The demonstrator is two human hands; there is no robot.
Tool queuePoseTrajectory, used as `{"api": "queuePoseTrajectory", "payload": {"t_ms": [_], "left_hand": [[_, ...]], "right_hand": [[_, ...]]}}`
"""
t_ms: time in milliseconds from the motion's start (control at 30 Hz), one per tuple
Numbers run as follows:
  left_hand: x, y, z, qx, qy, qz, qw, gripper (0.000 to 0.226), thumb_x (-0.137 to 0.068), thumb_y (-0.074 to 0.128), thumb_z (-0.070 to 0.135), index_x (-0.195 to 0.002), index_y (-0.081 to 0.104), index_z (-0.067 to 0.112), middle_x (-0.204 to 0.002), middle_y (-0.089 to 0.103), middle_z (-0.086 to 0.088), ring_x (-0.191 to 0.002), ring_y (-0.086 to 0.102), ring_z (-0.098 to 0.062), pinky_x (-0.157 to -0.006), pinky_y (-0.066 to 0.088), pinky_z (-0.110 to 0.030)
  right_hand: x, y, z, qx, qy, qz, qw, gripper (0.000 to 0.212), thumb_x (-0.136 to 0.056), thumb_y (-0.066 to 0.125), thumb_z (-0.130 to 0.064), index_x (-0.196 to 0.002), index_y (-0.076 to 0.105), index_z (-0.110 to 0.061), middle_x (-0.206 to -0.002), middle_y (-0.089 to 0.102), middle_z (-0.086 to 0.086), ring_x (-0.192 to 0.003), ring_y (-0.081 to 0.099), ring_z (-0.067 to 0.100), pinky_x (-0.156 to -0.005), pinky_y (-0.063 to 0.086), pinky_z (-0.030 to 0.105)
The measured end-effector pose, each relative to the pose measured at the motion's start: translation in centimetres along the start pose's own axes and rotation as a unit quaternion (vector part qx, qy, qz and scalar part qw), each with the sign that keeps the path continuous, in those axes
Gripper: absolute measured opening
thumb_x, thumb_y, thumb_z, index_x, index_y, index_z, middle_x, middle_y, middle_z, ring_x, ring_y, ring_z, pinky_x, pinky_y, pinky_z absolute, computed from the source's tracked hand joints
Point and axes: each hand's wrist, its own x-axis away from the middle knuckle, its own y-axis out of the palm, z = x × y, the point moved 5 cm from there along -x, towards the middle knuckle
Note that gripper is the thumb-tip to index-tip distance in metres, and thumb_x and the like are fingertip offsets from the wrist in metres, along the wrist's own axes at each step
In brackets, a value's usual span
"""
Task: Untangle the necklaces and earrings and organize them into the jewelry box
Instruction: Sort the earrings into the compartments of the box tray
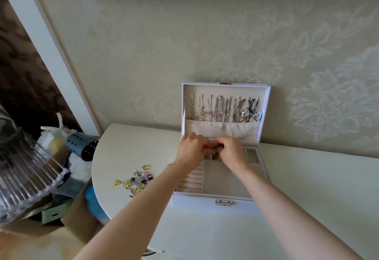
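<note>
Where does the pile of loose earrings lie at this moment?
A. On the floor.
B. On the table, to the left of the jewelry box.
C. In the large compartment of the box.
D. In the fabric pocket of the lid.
B: the pile of earrings lies on the white table, left of the open jewelry box and apart from it.

Both arms reach forward — left hand (191, 150) and right hand (232, 152) meet fingertip to fingertip, fingers curled.
</note>
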Motion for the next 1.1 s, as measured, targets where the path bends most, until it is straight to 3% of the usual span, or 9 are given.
{"api": "queuePoseTrajectory", "payload": {"t_ms": [67, 200, 267, 367, 500, 667, 733, 967, 1100], "left_hand": [[0.3, -0.2, 0.5, -0.034, 0.036, 0.002, 0.999, 0.018, -0.086, 0.060, 0.027, -0.099, 0.071, 0.021, -0.093, 0.067, -0.002, -0.095, 0.053, -0.026, -0.082, 0.035, -0.031], [0.5, 0.1, 1.4, -0.103, 0.102, 0.024, 0.989, 0.017, -0.056, 0.081, 0.021, -0.069, 0.069, 0.023, -0.057, 0.057, 0.005, -0.056, 0.056, -0.022, -0.054, 0.038, -0.025], [0.5, 0.6, 1.5, -0.099, 0.103, 0.030, 0.989, 0.027, -0.051, 0.086, 0.018, -0.070, 0.067, 0.021, -0.058, 0.057, 0.006, -0.056, 0.055, -0.020, -0.054, 0.037, -0.024], [0.8, 0.6, 1.5, -0.092, 0.118, 0.049, 0.988, 0.017, -0.059, 0.081, 0.020, -0.072, 0.069, 0.021, -0.060, 0.057, 0.004, -0.057, 0.055, -0.021, -0.055, 0.039, -0.024], [1.7, -0.4, 0.7, -0.044, 0.118, 0.089, 0.988, 0.013, -0.074, 0.062, 0.028, -0.081, 0.071, 0.022, -0.075, 0.062, 0.001, -0.068, 0.058, -0.024, -0.059, 0.047, -0.031], [5.2, -4.0, -3.2, 0.012, -0.006, 0.202, 0.979, 0.019, -0.085, 0.051, 0.028, -0.093, 0.064, 0.016, -0.086, 0.063, 0.003, -0.075, 0.057, -0.018, -0.065, 0.045, -0.029], [7.4, -5.0, -6.1, 0.017, -0.080, 0.229, 0.970, 0.011, -0.084, 0.060, 0.018, -0.095, 0.063, 0.014, -0.086, 0.065, 0.002, -0.072, 0.058, -0.019, -0.068, 0.047, -0.033], [13.7, -5.9, -13.1, -0.040, -0.236, 0.146, 0.960, 0.011, -0.084, 0.067, 0.022, -0.091, 0.060, 0.017, -0.090, 0.063, 0.004, -0.080, 0.048, -0.014, -0.071, 0.034, -0.028], [16.3, -5.7, -15.5, -0.054, -0.326, 0.112, 0.937, 0.023, -0.082, 0.068, 0.031, -0.098, 0.057, 0.018, -0.098, 0.057, -0.001, -0.089, 0.050, -0.019, -0.071, 0.042, -0.034]], "right_hand": [[-0.1, 0.1, 0.1, 0.008, 0.003, -0.008, 1.000, 0.033, -0.071, 0.051, 0.017, -0.082, 0.074, -0.003, -0.086, 0.069, 0.013, -0.080, 0.061, 0.024, -0.071, 0.044, 0.025], [0.0, 0.2, 0.0, 0.047, 0.000, -0.016, 0.999, 0.029, -0.069, 0.052, 0.016, -0.081, 0.074, -0.001, -0.084, 0.065, 0.015, -0.079, 0.059, 0.028, -0.063, 0.032, 0.020], [0.0, 0.1, -0.3, 0.051, 0.002, -0.014, 0.999, 0.025, -0.067, 0.053, 0.014, -0.074, 0.072, 0.000, -0.079, 0.064, 0.015, -0.076, 0.059, 0.030, -0.060, 0.030, 0.021], [-0.1, 0.1, -0.2, 0.066, 0.004, -0.027, 0.997, 0.026, -0.067, 0.054, 0.012, -0.075, 0.073, -0.004, -0.080, 0.065, 0.013, -0.080, 0.058, 0.030, -0.064, 0.033, 0.025], [0.0, -0.3, -0.6, 0.103, 0.011, 0.004, 0.995, 0.029, -0.080, 0.057, 0.003, -0.096, 0.074, -0.015, -0.095, 0.063, 0.008, -0.091, 0.056, 0.024, -0.068, 0.033, 0.022], [0.2, -0.5, -4.3, 0.073, -0.040, 0.034, 0.996, 0.025, -0.089, 0.054, -0.005, -0.100, 0.072, -0.017, -0.097, 0.064, 0.001, -0.084, 0.058, 0.017, -0.073, 0.039, 0.021], [0.7, 0.6, -6.3, 0.062, -0.076, 0.009, 0.995, 0.021, -0.089, 0.056, -0.009, -0.099, 0.072, -0.017, -0.094, 0.064, -0.001, -0.077, 0.053, 0.011, -0.071, 0.036, 0.020], [2.5, 6.3, -10.9, 0.069, -0.195, -0.112, 0.972, 0.016, -0.089, 0.058, -0.012, -0.095, 0.073, -0.013, -0.095, 0.069, 0.002, -0.094, 0.055, 0.016, -0.088, 0.038, 0.023], [2.5, 10.2, -12.5, 0.124, -0.188, -0.200, 0.953, 0.019, -0.090, 0.055, -0.007, -0.099, 0.072, -0.010, -0.102, 0.070, 0.005, -0.100, 0.056, 0.019, -0.093, 0.041, 0.028]]}}
